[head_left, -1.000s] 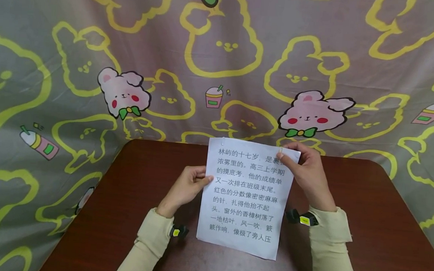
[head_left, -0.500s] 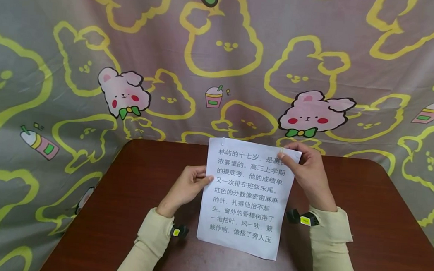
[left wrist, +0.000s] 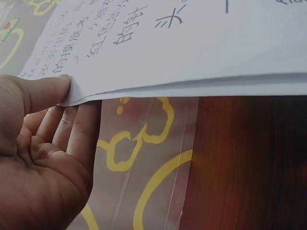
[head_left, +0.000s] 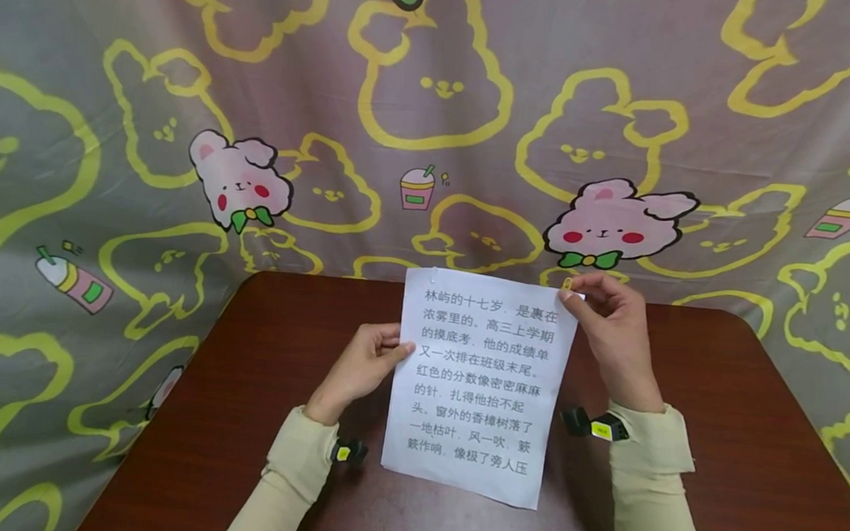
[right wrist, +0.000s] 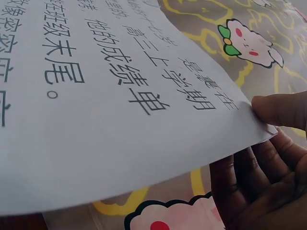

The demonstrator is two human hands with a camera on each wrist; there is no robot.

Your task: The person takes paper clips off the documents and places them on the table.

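Note:
Printed sheets of paper [head_left: 476, 390] with large Chinese characters are held tilted above the table. My left hand [head_left: 370, 364] pinches their left edge, thumb in front and fingers behind. In the left wrist view, more than one layer shows along the edge of the paper [left wrist: 206, 57]. At the top right corner, my right hand [head_left: 614, 330] pinches a small yellow paper clip [head_left: 567, 284] between thumb and index finger. In the right wrist view, that thumb [right wrist: 278, 109] lies over the paper's corner; the clip cannot be made out there. A small pale clip [head_left: 434, 279] sits at the top left.
The dark reddish-brown table [head_left: 259, 353] lies under the hands. Behind and beside it hangs a grey patterned cloth [head_left: 474, 179] with yellow outlines and cartoon animals. Both wrists wear small black cameras.
My right thumb and the yellow paper clip have shifted right and slightly up, to the paper's corner, uncovering printed characters. The paper and left hand have barely moved.

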